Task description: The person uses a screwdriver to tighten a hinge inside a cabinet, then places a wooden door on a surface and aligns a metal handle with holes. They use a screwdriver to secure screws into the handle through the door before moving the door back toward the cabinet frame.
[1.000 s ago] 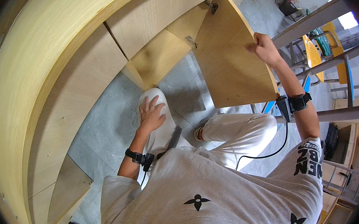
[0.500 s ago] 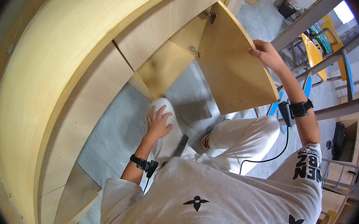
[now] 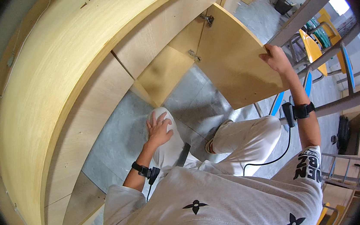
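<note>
My right hand (image 3: pixel 277 59) grips the outer edge of a light wooden cabinet door (image 3: pixel 233 59), fingers curled over it. The door stands swung out, hung on two metal hinges, an upper hinge (image 3: pixel 208 19) and a lower hinge (image 3: pixel 194 55). Behind it shows the cabinet's inside panel (image 3: pixel 160 73). My left hand (image 3: pixel 158 131) rests on my left knee with its fingers spread, holding nothing. A flat black strip (image 3: pixel 183 155) lies by my lap; its kind is not clear.
Several small screw-like pieces (image 3: pixel 93 0) lie on the curved wooden top (image 3: pixel 39 90). Yellow and blue chairs (image 3: pixel 314 49) and a metal frame (image 3: pixel 299 24) stand at the right. A black bin (image 3: pixel 283 4) sits far back. Grey tiled floor (image 3: pixel 113 149) runs beneath.
The door has swung slightly wider to the right, with my right hand moving along with it. My left hand stays on the knee.
</note>
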{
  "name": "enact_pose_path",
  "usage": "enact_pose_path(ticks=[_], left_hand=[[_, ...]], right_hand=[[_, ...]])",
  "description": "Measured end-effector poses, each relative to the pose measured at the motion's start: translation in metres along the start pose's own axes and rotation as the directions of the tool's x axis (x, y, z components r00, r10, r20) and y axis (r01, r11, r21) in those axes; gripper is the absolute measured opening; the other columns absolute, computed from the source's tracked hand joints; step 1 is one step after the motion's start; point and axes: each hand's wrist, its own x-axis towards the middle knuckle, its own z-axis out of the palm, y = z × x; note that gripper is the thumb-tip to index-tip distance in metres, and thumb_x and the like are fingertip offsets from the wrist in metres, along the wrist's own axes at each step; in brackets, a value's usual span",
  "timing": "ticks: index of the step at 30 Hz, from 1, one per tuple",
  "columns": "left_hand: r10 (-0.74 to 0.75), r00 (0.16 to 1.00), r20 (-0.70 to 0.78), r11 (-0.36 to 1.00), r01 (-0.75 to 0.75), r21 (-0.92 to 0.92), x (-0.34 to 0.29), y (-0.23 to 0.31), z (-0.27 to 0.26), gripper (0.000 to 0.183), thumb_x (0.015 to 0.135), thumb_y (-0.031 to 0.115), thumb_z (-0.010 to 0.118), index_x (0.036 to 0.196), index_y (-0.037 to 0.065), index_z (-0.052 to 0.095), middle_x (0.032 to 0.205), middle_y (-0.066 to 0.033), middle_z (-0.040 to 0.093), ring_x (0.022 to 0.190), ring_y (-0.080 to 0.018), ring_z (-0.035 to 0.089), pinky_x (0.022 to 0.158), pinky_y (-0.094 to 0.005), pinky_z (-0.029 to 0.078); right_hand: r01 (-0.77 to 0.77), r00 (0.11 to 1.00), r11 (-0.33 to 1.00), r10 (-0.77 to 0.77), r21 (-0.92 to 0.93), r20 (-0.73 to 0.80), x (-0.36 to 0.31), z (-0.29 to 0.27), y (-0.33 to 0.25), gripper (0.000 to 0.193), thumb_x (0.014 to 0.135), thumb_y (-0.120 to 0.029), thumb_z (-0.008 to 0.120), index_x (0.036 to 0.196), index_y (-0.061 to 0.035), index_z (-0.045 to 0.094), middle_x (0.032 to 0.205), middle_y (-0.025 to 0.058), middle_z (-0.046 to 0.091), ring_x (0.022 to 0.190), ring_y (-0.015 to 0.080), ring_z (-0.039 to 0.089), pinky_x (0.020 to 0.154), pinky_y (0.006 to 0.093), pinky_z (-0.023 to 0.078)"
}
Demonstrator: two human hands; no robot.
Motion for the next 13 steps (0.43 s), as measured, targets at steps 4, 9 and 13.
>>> enact_pose_path(ticks=[4,9,13], left_hand=[[-0.011,1.0,-0.008,1.0,0.011,-0.01,-0.006,-0.002,-0.003,0.03,0.072,0.025,0.065,0.098,0.016,0.053,0.141,-0.009,0.03,0.134,-0.0437,0.007,0.097,-0.071,0.013],[-0.012,0.999,-0.03,1.0,0.012,-0.025,-0.008,-0.006,-0.003,0.03,0.072,0.025,0.065,0.098,0.015,0.053,0.14,-0.0092,0.031,0.134,-0.0432,0.008,0.097,-0.0712,0.013],[-0.026,0.999,-0.035,1.0,0.026,-0.007,-0.01,-0.01,0.0,0.033,0.071,0.025,0.066,0.099,0.016,0.052,0.141,-0.0095,0.03,0.135,-0.0425,0.008,0.098,-0.07,0.013]], right_hand=[[-0.019,1.0,1.0,0.019,-0.013,-0.009,0.006,-0.005,0.007,0.024,0.073,-0.017,0.062,0.081,0.0053,0.057,0.075,0.0243,0.058,0.076,0.0396,0.058,0.067,0.0426,0.046],[-0.044,0.998,0.996,0.042,-0.072,-0.036,0.013,-0.004,0.024,0.027,0.073,-0.02,0.062,0.083,0.0051,0.057,0.077,0.0244,0.059,0.077,0.0398,0.059,0.068,0.0427,0.046],[-0.122,0.992,0.988,0.125,-0.093,0.033,0.013,-0.006,0.021,0.03,0.073,-0.022,0.062,0.091,0.0027,0.061,0.083,0.0237,0.062,0.08,0.0364,0.061,0.071,0.0425,0.047]])
